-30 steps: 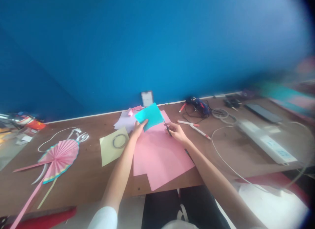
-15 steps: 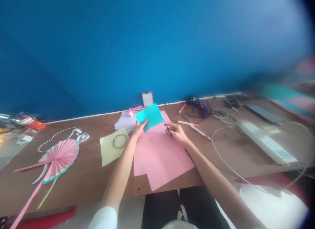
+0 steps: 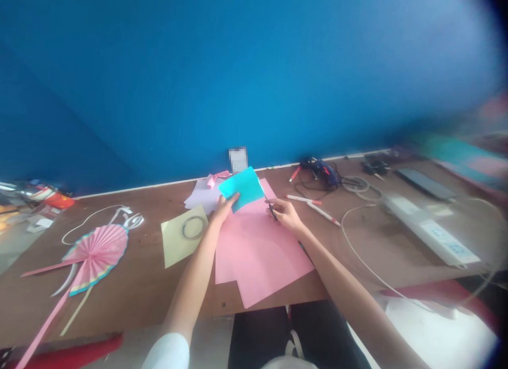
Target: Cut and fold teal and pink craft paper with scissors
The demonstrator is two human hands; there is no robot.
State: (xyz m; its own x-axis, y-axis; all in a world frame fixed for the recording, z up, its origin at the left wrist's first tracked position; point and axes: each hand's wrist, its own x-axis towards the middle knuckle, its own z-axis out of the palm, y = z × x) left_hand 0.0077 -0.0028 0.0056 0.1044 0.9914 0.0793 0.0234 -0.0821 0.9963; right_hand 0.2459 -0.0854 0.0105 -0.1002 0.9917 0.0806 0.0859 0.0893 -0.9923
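A turquoise sheet of paper is pinched at its lower left edge by my left hand, thumb on top. My right hand is closed on a pair of dark scissors, whose blades reach to the sheet's right edge. Under both hands lie large pink sheets of paper on the brown table. To the left of my left forearm, a pale yellow sheet has a thin grey ring on it. Lilac paper lies behind my left hand.
A pink folded paper fan with paper strips lies at the left. White-and-red markers, a bundle of dark cables, a phone and a white power strip with its looping cord are at the right. A blue wall bounds the table's back.
Almost nothing differs. Both hands, the turquoise paper and the scissors stay in nearly the same place.
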